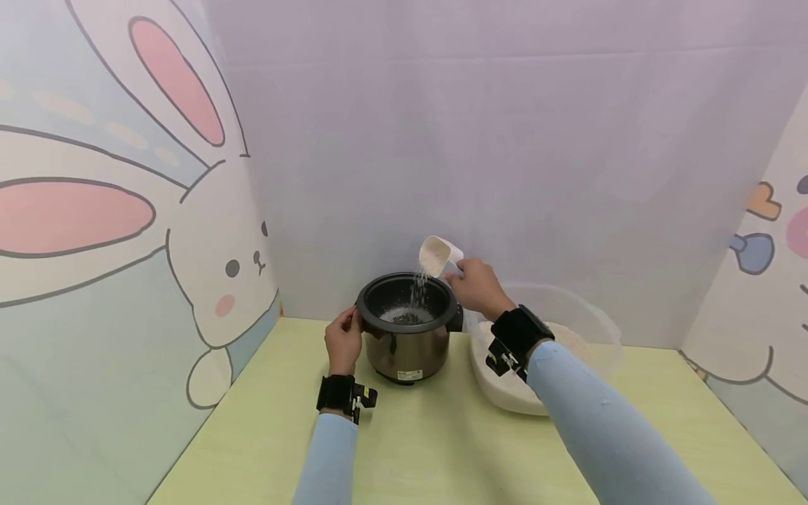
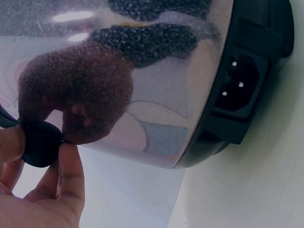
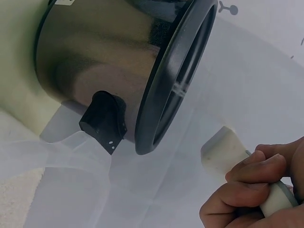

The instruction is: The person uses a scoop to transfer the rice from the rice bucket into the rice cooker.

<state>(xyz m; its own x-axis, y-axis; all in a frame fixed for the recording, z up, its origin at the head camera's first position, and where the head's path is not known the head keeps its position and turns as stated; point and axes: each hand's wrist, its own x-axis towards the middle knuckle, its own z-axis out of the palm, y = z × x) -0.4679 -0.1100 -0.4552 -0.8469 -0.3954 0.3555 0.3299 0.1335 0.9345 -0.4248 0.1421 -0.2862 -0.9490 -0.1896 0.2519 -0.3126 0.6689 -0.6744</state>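
Observation:
A rice cooker [image 1: 407,354] with a dark rim and a shiny body stands lidless on the table. My left hand [image 1: 344,342] pinches its black side handle [image 2: 42,146] between thumb and fingers. Above the cooker's mouth, my right hand [image 1: 481,286] grips the handle of a white scoop [image 3: 221,151]. The scoop is tipped toward the left, and a stream of rice grains [image 1: 419,287] falls from it into the cooker. White grains show on the dark inside of the cooker, whose bottom is partly in view.
To the right of the cooker stands a large translucent tub [image 1: 505,401] of rice [image 1: 571,340], partly covered by my right forearm. A power socket [image 2: 239,85] sits low on the cooker's body. Behind the table hangs a pale backdrop [image 1: 353,175], with rabbit-printed panels [image 1: 208,280] at the sides.

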